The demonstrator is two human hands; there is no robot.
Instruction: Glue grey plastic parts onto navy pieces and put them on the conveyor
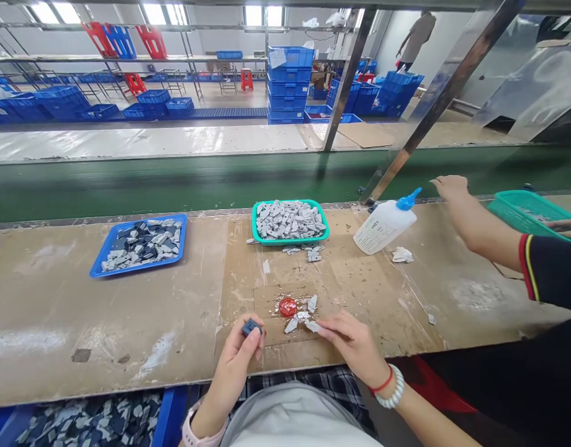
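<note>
My left hand [236, 351] is closed on a small dark grey plastic block [251, 326], held just above the table's front edge. In my right hand [353, 344], thumb and fingertips pinch the end of a light grey plastic piece [312, 326]. Just beyond lies a round, shiny red disc [288, 307] with wet-looking liquid around it. Several loose light grey pieces rest beside it, one of them at the upper right [312, 303]. Farther back, a teal basket [254, 226] is heaped with similar grey pieces, and some lie spilled at its front.
A blue tray [95, 267] holds mixed dark and light pieces. A white squeeze bottle [383, 228] with a blue nozzle leans near crumpled tissue [401, 254]. At right, a co-worker's arm [485, 236] reaches by a green basket [513, 205]. A blue bin [167, 416] sits below the edge.
</note>
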